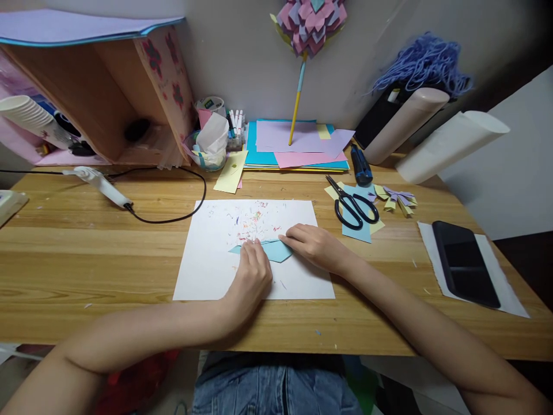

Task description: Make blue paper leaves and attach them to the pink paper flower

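Note:
A folded piece of light blue paper [277, 252] lies on a marked white sheet [207, 271] in front of me. My left hand [254, 270] presses down on its left part, fingers close together and bent. At the right end, my right hand [313, 245] grips the paper's edge near the fold, fingers closed. The thumbs are partly hidden. Beyond my right hand, black-handled scissors [351, 204] rest on light blue paper pieces [360, 233] and yellow ones.
A white glue gun [101, 185] with a black cord lies left. Behind are a cardboard box [166, 86], a bin of scraps [211, 147], stacked coloured paper [259, 158] and a paper flower [313, 23]. A blue-black tool [361, 166], paper rolls [449, 147] and a phone [466, 264] are right.

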The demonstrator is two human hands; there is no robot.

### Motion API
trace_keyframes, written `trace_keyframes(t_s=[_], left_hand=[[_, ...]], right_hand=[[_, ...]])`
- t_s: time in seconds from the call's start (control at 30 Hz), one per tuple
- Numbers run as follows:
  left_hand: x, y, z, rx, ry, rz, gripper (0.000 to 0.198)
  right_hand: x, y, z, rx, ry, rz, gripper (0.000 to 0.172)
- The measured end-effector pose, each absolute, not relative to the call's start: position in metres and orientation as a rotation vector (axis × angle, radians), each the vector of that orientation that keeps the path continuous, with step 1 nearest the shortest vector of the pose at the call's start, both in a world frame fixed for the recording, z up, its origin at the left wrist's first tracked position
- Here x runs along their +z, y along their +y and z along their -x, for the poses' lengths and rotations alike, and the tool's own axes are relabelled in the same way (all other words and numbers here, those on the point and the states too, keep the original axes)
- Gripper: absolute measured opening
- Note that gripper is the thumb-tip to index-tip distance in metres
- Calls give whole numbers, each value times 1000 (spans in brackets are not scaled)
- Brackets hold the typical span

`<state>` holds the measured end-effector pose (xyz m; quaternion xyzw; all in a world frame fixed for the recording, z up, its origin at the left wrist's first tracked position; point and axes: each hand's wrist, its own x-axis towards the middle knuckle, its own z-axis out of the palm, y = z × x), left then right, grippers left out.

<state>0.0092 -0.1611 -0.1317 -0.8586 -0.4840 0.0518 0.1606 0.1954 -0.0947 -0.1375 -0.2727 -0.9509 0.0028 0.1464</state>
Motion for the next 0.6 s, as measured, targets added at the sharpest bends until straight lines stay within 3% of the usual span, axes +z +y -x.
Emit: trace_keyframes(t_s=[0.23,0.47,0.6], left_hand=[[-138,-165,-10,173,-1741,2358,42],[-110,-136,3,-42,-1695,2483,51],[-105,-105,9,-317,-1638,2756,32]], right_hand=[[-133,-95,-198,20,-2801,786,28],[-132,-98,-201,107,-2743,815,26],[-140,-97,-200,69,-2676,821,27]])
